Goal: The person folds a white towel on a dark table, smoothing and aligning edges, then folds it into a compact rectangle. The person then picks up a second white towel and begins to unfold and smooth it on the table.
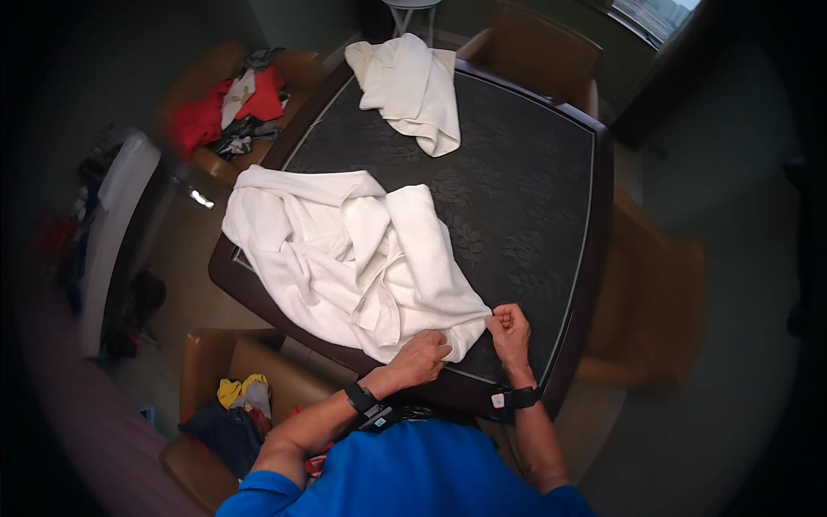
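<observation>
A: Clock centred on the table, 12 = far side. Biggest first?
B: Squarish table with dark leaf-patterned top and brown rim (594, 215). Round it, brown leather-look chairs (534, 47) at 1, between 3 and 4, at 10, and between 7 and 8.
A: On the table?
B: Large crumpled white terry towel (336, 250), sprawled from 10 round via 8 to 5, spilling over the rim at 9. Smaller bunched white terry towel (413, 86) at 12, well apart from it.
A: Chair loads?
B: 10: heap of red, white and dark fabric clothes (258, 95). Between 7 and 8: pile of dark blue, yellow and grey fabric clothes (237, 422).
A: Hands?
B: Left hand (418, 360) at 6, fingers curled tight on the large towel's near edge. Right hand (510, 334) at 5, narrow pinch on the same towel's corner, thumb against fingers. Cloth between them pulled fairly straight.
A: Smallest?
B: Black wrist straps (360, 396), one per wrist; right one carries a small pale square.
</observation>
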Action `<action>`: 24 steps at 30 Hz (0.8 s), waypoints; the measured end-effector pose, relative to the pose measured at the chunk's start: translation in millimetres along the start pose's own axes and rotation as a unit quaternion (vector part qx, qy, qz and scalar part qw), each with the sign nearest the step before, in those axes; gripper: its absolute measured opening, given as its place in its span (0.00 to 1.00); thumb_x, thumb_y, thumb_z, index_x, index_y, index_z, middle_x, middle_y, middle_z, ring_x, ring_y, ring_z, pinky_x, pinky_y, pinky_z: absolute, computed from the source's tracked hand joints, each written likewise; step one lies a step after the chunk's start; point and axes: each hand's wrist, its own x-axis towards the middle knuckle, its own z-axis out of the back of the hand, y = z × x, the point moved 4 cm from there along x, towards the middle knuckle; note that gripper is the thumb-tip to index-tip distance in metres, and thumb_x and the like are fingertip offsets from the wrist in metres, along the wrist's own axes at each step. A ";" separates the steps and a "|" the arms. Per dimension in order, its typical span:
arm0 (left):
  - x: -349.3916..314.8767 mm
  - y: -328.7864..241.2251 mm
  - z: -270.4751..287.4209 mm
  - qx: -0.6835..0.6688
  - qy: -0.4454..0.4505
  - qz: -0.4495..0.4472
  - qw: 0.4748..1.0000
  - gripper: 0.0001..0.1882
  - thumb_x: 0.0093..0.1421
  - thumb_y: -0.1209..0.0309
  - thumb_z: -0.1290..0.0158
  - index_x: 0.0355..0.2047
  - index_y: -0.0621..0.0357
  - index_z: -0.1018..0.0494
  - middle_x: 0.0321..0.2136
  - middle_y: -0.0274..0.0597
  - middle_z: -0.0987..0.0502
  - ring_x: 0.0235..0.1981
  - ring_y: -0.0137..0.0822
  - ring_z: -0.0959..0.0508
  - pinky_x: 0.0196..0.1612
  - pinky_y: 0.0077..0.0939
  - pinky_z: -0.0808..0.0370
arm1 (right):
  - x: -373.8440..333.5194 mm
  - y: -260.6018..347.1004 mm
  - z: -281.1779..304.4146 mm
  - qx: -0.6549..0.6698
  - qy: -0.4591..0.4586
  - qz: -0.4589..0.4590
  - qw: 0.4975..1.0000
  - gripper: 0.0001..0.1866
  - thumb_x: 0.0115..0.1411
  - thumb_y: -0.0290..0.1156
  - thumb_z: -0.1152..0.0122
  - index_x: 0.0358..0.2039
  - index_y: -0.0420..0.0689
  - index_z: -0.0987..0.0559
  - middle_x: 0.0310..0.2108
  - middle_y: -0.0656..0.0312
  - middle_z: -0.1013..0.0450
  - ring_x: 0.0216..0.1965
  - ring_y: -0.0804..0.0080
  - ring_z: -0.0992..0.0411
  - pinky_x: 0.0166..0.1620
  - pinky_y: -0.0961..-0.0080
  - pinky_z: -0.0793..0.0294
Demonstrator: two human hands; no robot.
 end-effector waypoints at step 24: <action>-19.0 84.9 100.6 -0.110 -0.327 0.289 0.893 0.20 0.55 0.67 0.37 0.46 0.64 0.24 0.28 0.48 0.22 0.28 0.42 0.22 0.31 0.33 0.26 | 28.0 -14.7 17.6 0.013 -0.022 -0.132 0.991 0.04 0.60 0.25 0.38 0.32 0.43 0.25 0.23 0.69 0.28 0.22 0.85 0.31 0.25 0.84 0.33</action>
